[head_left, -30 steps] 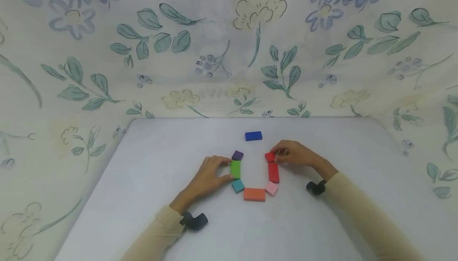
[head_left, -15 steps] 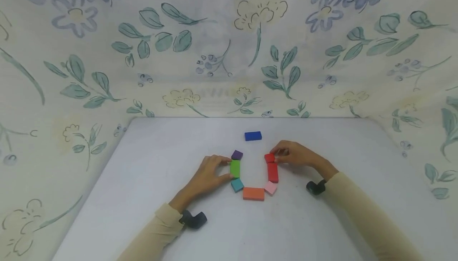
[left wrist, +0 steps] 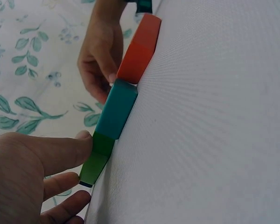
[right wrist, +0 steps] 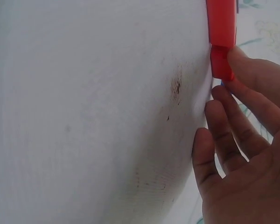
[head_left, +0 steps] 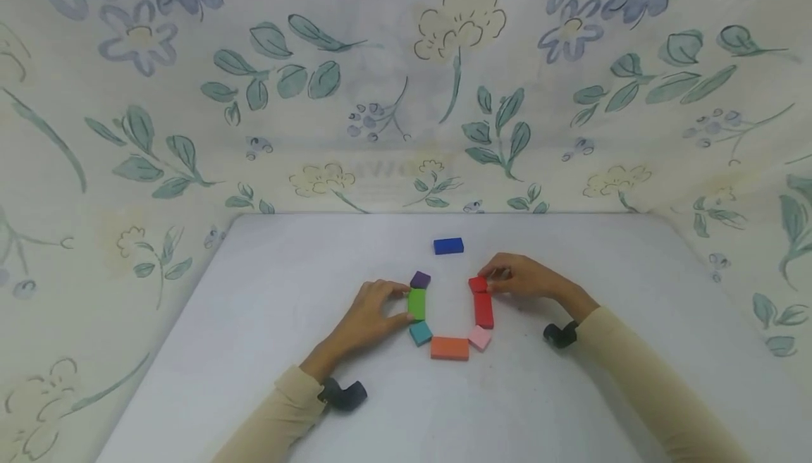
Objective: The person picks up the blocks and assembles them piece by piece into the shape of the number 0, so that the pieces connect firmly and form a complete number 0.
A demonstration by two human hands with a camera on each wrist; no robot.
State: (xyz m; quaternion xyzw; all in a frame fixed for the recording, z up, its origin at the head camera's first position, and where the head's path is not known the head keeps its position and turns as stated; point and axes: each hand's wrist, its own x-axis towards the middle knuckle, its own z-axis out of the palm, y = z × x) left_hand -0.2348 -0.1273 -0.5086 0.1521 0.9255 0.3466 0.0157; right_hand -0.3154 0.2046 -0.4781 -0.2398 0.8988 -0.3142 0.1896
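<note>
My left hand (head_left: pixel 364 315) pinches the long green block (head_left: pixel 416 304) between thumb and forefinger at its two ends. A small purple block (head_left: pixel 420 280) sits just beyond it, and a teal block (head_left: pixel 420 333) touches its near end. On the other side, my right hand (head_left: pixel 523 275) pinches a small red block (right wrist: pixel 221 63) with thumb and forefinger; its other fingers are spread near the tabletop in the right wrist view. That block meets the far end of a longer red block (head_left: pixel 483 310). A pink block (head_left: pixel 479 338) and an orange block (head_left: pixel 450 349) continue the outline at the front.
A blue block (head_left: pixel 448 246) lies apart, beyond the open far side of the outline. The white table (head_left: pixel 254 258) ends at a floral cloth (head_left: pixel 380 82) behind and at the sides. Dark wrist devices (head_left: pixel 343 394) hang below both sleeves.
The head view has shifted slightly. Both hands keep the same hold, and the blocks stay in place.
</note>
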